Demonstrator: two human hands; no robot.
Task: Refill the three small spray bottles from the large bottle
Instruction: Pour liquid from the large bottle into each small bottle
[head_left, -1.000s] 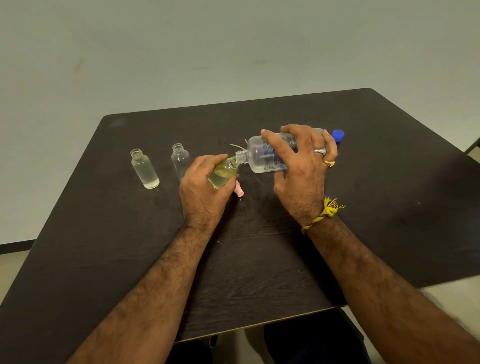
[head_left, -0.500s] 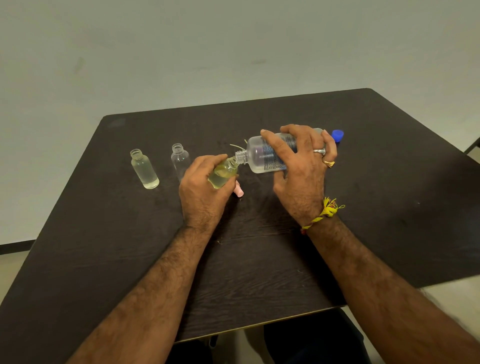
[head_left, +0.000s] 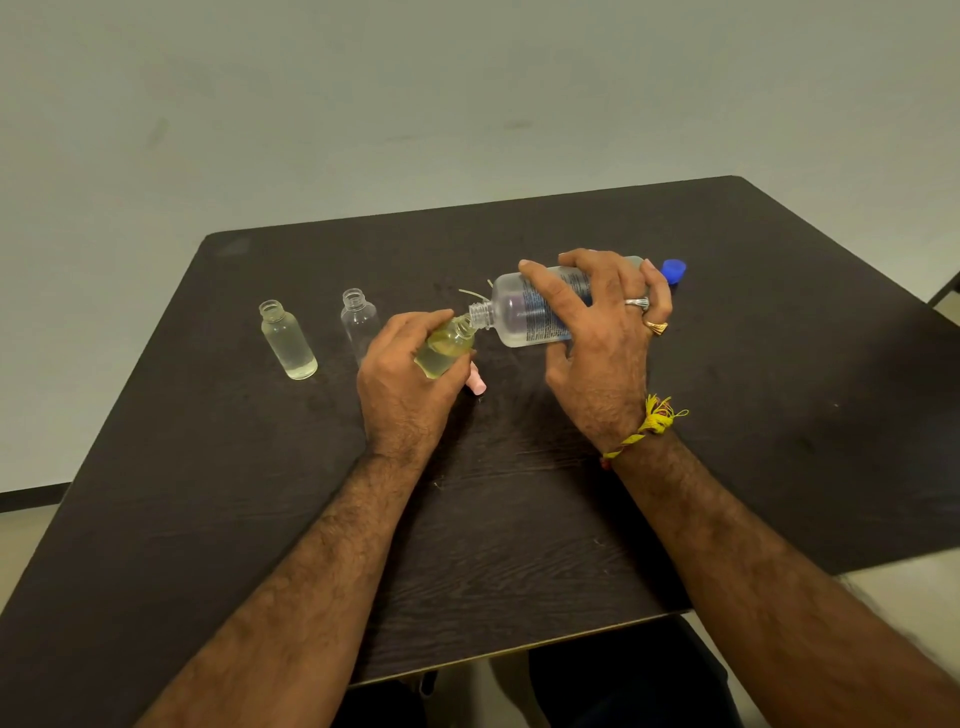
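Going left to right on the dark table (head_left: 753, 364): at about 9 o'clock from the hands there's a small bottle (head_left: 287, 340), uncapped, upright, with clear liquid in it. Just right of it stands a 2nd small bottle (head_left: 359, 322), also uncapped, and it looks empty; its lower part is hidden behind the left hand. The left hand (head_left: 410, 384) is wrapped around a 3rd small bottle (head_left: 445, 347), tilted, with yellowish liquid inside. A pink cap (head_left: 476, 382) peeks out at 4 o'clock of that hand, on the table. The large bottle (head_left: 524, 312) is tipped nearly flat, its neck meeting the mouth of the small one, gripped from above by the right hand (head_left: 597, 332). A blue cap (head_left: 674, 270) sits at 2 o'clock past the right hand's fingers, partly blocked by them.
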